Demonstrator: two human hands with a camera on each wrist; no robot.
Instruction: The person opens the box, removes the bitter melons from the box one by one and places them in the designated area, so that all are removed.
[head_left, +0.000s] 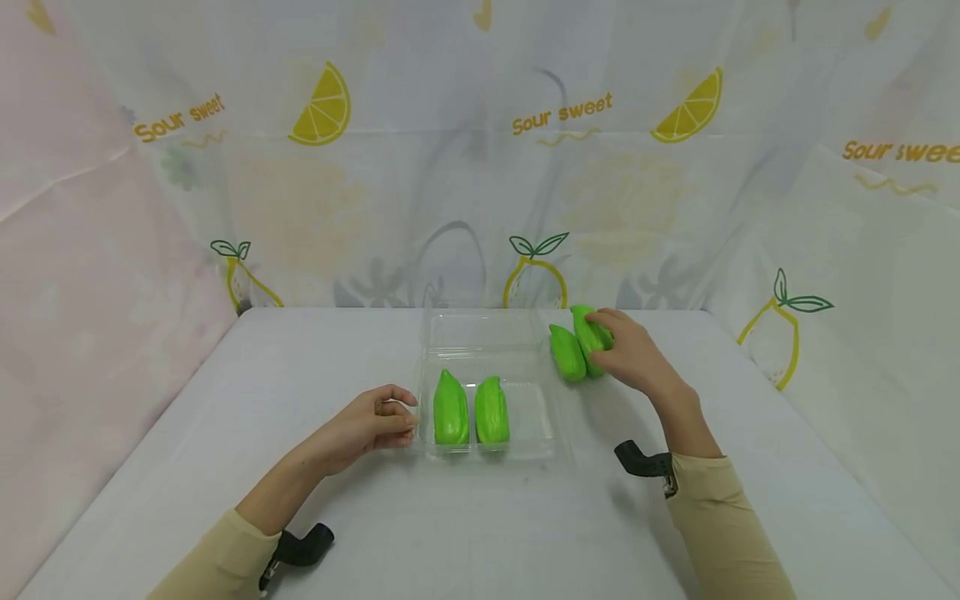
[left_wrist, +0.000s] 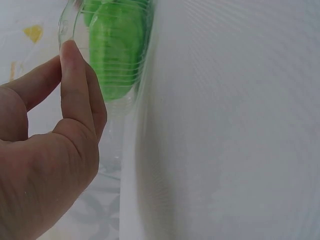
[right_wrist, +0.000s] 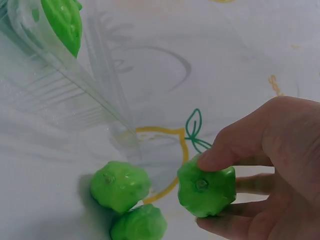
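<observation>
A clear plastic clamshell box [head_left: 531,417] lies with its lid [head_left: 480,332] folded back. Inside, side by side, are two green ridged fruits with pointed tips, a left one [head_left: 451,408] and a right one [head_left: 492,411]. My left hand [head_left: 378,425] is at the box's left side, thumb and fingertips [left_wrist: 71,52] pinching its rim. Right of the box, my right hand [head_left: 630,350] grips a green ridged fruit [right_wrist: 207,187] between thumb and fingers. Close by, two more such fruits [right_wrist: 120,186] lie together; the hand and held fruit partly cover one in the head view.
A white-covered table [head_left: 300,358] spreads around the box. Behind it hangs a light curtain [head_left: 420,192] printed with lemons and lettering, with more cloth at both sides. Black wrist mounts [head_left: 303,546] stick out from both forearms.
</observation>
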